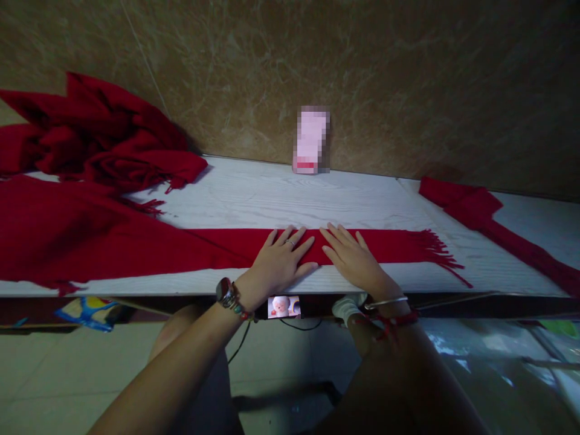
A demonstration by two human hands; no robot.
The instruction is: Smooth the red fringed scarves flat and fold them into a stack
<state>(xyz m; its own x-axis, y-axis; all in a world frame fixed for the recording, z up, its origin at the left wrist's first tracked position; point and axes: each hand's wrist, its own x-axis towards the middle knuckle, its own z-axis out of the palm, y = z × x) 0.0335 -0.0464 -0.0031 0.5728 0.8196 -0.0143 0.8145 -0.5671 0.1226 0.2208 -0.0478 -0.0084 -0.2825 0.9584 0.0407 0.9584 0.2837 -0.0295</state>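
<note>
Scarf, head view: red scarf (396,246) lies flat along the near edge of the desk (254,193), its narrow fringed end toward the right, its broad part running off at left.
Left hand (281,258): open, palm down on the scarf, grasping nothing.
Right hand (351,255): likewise spread flat and released, just beside the left.
Crease risk: the slanting fold left of the left hand could set as a wrinkle if uneven pressing drags the fabric.
Edge risk: the broad part sits close to the near edge; a sideways tug might slide it off.
Pile risk: crumpled red cloth (113,136) toward the far edge at left could tangle its fringe with the scarf.
Count: two hands; one scarf under them; one pile, pieces within it uncountable; one red strip (475,208) at right; one pink object (312,139) at the far edge; one lit screen (284,307) below the near edge.
</note>
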